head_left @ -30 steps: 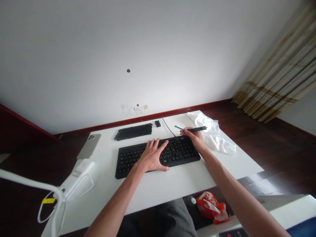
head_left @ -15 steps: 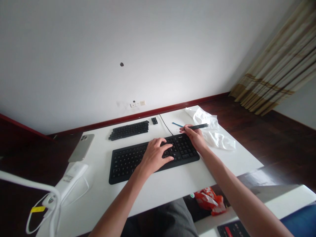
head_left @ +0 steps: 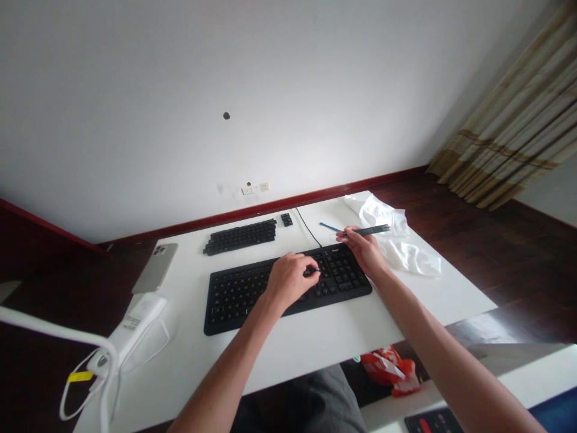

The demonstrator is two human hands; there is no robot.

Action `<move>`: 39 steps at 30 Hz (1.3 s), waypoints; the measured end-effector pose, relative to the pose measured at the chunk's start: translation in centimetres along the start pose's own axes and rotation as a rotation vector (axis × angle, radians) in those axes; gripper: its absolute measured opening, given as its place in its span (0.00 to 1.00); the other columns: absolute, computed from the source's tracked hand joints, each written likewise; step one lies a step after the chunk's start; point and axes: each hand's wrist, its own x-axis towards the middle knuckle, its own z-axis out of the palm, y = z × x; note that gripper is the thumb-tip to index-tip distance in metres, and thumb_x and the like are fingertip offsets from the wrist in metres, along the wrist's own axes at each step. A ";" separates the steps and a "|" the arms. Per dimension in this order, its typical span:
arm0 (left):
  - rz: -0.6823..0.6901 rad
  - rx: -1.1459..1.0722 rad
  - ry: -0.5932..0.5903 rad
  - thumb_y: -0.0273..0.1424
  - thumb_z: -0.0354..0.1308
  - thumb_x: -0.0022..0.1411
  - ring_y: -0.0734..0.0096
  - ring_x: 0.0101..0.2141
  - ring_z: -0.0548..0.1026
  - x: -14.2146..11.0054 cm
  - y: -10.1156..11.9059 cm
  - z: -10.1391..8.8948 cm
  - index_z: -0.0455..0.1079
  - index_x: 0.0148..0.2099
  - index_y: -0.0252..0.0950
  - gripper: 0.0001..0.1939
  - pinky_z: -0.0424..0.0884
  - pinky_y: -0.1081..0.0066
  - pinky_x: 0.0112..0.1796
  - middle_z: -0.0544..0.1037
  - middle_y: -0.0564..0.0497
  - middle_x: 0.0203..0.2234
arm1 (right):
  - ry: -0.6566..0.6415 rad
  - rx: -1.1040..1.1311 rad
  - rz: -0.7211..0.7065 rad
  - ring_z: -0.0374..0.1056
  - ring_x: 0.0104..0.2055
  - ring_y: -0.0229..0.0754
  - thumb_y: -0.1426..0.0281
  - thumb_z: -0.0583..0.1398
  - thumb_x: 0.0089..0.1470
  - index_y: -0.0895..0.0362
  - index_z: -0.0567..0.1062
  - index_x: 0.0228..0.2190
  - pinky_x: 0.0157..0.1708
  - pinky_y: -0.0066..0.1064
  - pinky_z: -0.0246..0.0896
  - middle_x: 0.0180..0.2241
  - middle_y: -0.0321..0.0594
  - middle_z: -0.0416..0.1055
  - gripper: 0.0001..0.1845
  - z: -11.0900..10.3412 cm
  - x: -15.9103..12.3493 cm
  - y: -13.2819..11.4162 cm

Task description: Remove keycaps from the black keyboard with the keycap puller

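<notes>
A black keyboard (head_left: 246,316) lies on the white table, with many of its key positions showing small pale spots. Above its right-centre part, my left hand (head_left: 291,278) is closed, thumb and forefinger pinching what looks like a small dark keycap (head_left: 317,270). Over the keyboard's upper right corner, my right hand (head_left: 367,252) is closed around a slim dark tool (head_left: 376,229) that looks like tweezers, its end pointing right. Behind the keyboard lie a block of loose black keycaps (head_left: 241,236) in rows and a small separate group of keycaps (head_left: 286,219).
A thin blue stick (head_left: 330,227) lies by the keyboard cable (head_left: 309,229). White crumpled plastic (head_left: 408,255) covers the table's right side. At left are a phone (head_left: 155,269) and a white power strip (head_left: 130,328) with cords. A red bag (head_left: 391,370) sits below the front edge.
My left hand's fingers have gone from spread apart to a pinch over the keyboard. My right hand still holds the dark tool. The view has shifted slightly.
</notes>
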 end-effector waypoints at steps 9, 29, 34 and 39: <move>-0.238 0.262 -0.002 0.37 0.65 0.68 0.58 0.46 0.83 4.9 -5.8 -1.1 0.85 0.48 0.46 0.10 0.76 0.65 0.47 0.87 0.48 0.41 | -0.029 -0.009 -0.021 0.78 0.37 0.42 0.59 0.76 0.49 0.52 0.81 0.32 0.43 0.32 0.71 0.34 0.38 0.83 0.14 -0.2 0.1 0.2; -0.254 0.333 -0.009 0.35 0.61 0.70 0.55 0.47 0.83 8.8 -7.0 0.0 0.83 0.53 0.40 0.13 0.77 0.63 0.49 0.86 0.43 0.42 | -0.057 -0.076 -0.019 0.77 0.35 0.42 0.56 0.74 0.50 0.52 0.77 0.32 0.41 0.33 0.71 0.34 0.37 0.82 0.17 0.4 -0.3 -0.5; -0.249 0.338 0.006 0.36 0.62 0.70 0.54 0.47 0.83 9.0 -7.0 0.0 0.82 0.54 0.40 0.14 0.76 0.63 0.49 0.86 0.42 0.43 | -0.069 -0.067 -0.028 0.77 0.35 0.41 0.56 0.75 0.50 0.52 0.77 0.33 0.42 0.33 0.71 0.34 0.37 0.82 0.17 0.3 -0.2 -0.4; -0.254 0.333 0.022 0.37 0.64 0.70 0.53 0.47 0.83 8.4 -6.8 -0.5 0.82 0.56 0.40 0.15 0.76 0.63 0.48 0.86 0.42 0.42 | -0.073 -0.040 -0.022 0.76 0.35 0.40 0.56 0.75 0.50 0.52 0.78 0.33 0.42 0.33 0.71 0.34 0.37 0.82 0.17 0.2 -0.2 -0.3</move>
